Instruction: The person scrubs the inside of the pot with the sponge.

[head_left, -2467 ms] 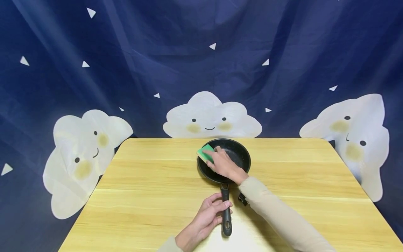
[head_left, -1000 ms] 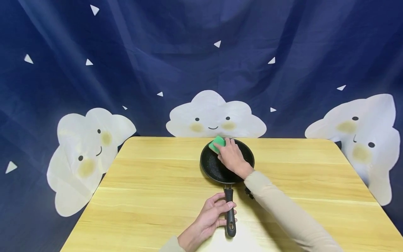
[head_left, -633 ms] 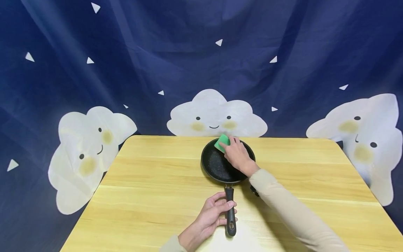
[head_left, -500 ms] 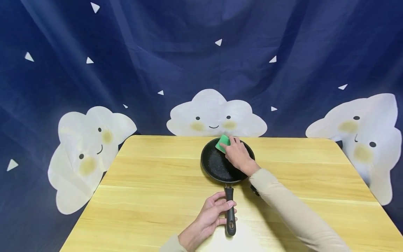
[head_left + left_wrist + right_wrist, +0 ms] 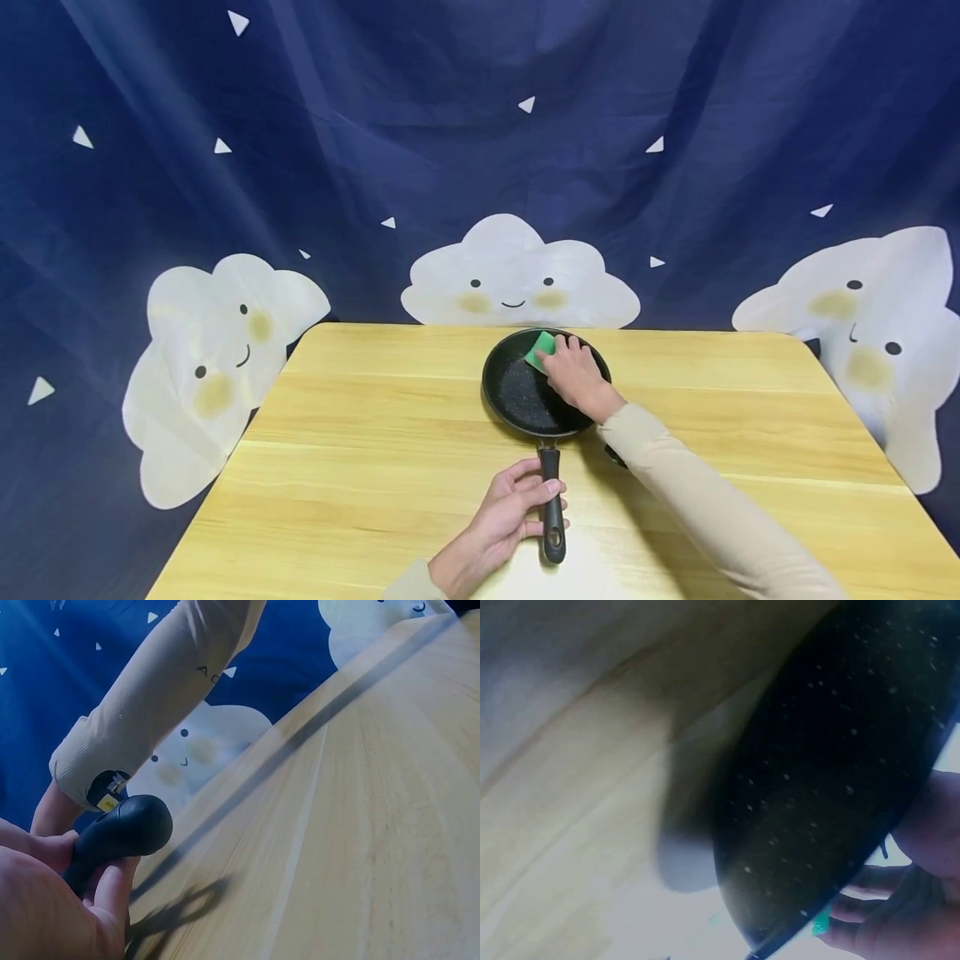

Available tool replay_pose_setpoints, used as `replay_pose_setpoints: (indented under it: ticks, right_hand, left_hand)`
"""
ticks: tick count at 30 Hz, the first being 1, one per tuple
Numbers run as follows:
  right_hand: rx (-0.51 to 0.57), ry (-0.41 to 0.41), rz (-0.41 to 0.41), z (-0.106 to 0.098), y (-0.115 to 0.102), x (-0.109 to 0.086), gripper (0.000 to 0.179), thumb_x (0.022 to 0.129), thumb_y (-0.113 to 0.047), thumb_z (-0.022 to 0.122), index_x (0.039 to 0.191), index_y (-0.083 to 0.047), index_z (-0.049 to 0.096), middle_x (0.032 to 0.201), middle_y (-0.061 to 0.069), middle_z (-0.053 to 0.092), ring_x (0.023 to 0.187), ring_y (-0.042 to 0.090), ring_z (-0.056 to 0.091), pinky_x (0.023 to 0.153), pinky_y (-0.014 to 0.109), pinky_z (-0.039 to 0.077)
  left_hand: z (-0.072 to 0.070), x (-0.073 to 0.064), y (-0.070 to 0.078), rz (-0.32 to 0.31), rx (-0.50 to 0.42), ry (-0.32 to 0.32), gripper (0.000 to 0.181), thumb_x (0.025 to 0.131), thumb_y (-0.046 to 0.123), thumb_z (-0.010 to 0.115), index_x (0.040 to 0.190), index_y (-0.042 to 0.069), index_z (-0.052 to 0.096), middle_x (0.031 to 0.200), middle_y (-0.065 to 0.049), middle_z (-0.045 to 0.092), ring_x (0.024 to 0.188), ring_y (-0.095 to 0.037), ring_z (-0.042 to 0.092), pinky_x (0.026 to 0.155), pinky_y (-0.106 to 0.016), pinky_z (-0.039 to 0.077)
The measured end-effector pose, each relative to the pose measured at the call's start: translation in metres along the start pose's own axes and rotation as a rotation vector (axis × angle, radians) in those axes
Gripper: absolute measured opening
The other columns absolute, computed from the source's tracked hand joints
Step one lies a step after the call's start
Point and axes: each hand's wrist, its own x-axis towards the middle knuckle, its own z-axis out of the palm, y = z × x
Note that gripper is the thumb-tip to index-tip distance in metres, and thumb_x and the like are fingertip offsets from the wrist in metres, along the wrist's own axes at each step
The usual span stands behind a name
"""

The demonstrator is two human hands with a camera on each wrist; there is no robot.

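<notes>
The pan (image 5: 528, 396) looks speckle-coated, its handle (image 5: 553, 517) matt plastic, the tabletop (image 5: 360, 433) smooth wood, the backdrop (image 5: 450, 125) creased cloth

Behind the yellowish wood-grain tabletop (image 5: 360, 417): dark blue curtain (image 5: 450, 100) printed with small white triangles (image 5: 527, 105) and three smiling clouds (image 5: 517, 267).

The place seems a screened recording corner, because dark-blue cloth (image 5: 450, 100) with smiling clouds (image 5: 513, 260) hangs beyond the fingers (image 5: 574, 342) of the right hand (image 5: 577, 375), and wooden table (image 5: 360, 425) lies below them.

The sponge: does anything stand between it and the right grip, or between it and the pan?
Nothing visible does. The right grip holds the sponge directly, and no other object shows between sponge and pan.
</notes>
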Motion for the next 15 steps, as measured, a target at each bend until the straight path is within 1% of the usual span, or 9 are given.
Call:
replay_pose_setpoints:
  ticks: [7,15]
  right_hand:
    - [0.02,-0.082,0.02,-0.004,0.004,-0.001,0.031,0.088,-0.016,0.08,0.118,-0.012,0.073,0.102,0.028,0.06,0.09,0.044,0.058,0.068,0.054,0.057]
    - [0.096,-0.17,0.007,-0.01,0.015,-0.005,0.037,0.089,-0.017,0.077,0.126,-0.015,0.074,0.102,0.027,0.06,0.087,0.041,0.058,0.067,0.053,0.059]
  left_hand:
    - [0.002,0.0,-0.003,0.003,-0.013,0.003,0.044,0.093,-0.001,0.069,0.134,-0.005,0.053,0.101,-0.013,0.071,0.086,-0.024,0.067,0.079,-0.058,0.06]
    - [0.002,-0.002,-0.002,0.007,-0.012,0.019,0.045,0.094,-0.001,0.068,0.135,-0.005,0.052,0.103,-0.015,0.07,0.086,-0.024,0.066,0.08,-0.058,0.06]
